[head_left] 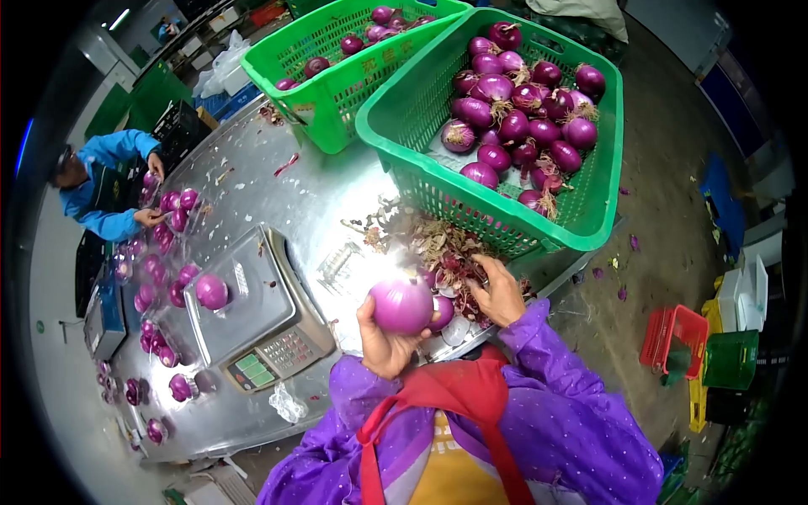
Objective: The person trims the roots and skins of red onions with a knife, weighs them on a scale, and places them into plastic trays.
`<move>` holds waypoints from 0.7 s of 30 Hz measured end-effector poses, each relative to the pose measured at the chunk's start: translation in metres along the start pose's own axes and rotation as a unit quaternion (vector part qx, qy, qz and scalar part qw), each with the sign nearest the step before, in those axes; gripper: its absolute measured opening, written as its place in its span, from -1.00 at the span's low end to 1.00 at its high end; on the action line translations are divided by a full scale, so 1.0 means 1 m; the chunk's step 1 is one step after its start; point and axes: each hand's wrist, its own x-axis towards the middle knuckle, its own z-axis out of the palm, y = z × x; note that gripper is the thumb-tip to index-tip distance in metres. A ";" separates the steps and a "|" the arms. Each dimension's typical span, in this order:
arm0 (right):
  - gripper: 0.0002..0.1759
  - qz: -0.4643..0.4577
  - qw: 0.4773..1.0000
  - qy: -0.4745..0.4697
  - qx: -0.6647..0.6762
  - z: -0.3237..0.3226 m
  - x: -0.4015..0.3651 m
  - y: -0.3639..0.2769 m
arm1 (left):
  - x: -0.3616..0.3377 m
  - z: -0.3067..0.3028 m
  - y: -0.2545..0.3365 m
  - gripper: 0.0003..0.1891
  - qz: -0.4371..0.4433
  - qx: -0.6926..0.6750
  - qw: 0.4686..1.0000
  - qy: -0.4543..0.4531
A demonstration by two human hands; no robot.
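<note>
1. My left hand (380, 341) is closed around a peeled purple onion (401, 305), with the fingers wrapping it from below and behind and the thumb on its left flank; it is raised off the table, close in front of my chest
2. The onion is almost round, so I see no clear long axis, and I cannot tell which way its root and stem ends point
3. My right hand (502, 295) lies palm down on the heap of skins (442, 248), just right of the onion and apart from it; the fingers are bent into the scraps, and I cannot tell whether they pinch anything
4. A second onion (443, 312) sits low between my two hands, touching the heap and partly hidden by the one I hold
5. The near basket (589, 227), full of unpeeled onions, stands beyond the heap on the right-hand side, so the right hand is the nearer to it; the far basket (337, 109) is behind it to the left
6. The scale (252, 316) is to my left on the steel table (320, 194), on the left hand's side, with one onion on its pan
7. A co-worker (101, 185) in blue handles bagged onions (172, 210) at the far left edge, well apart from me
</note>
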 end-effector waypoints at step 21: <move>-0.62 0.065 0.969 -0.235 -0.046 -0.010 -0.009 0.026 | -0.003 -0.006 -0.001 -0.15 -0.054 0.040 0.995 -0.077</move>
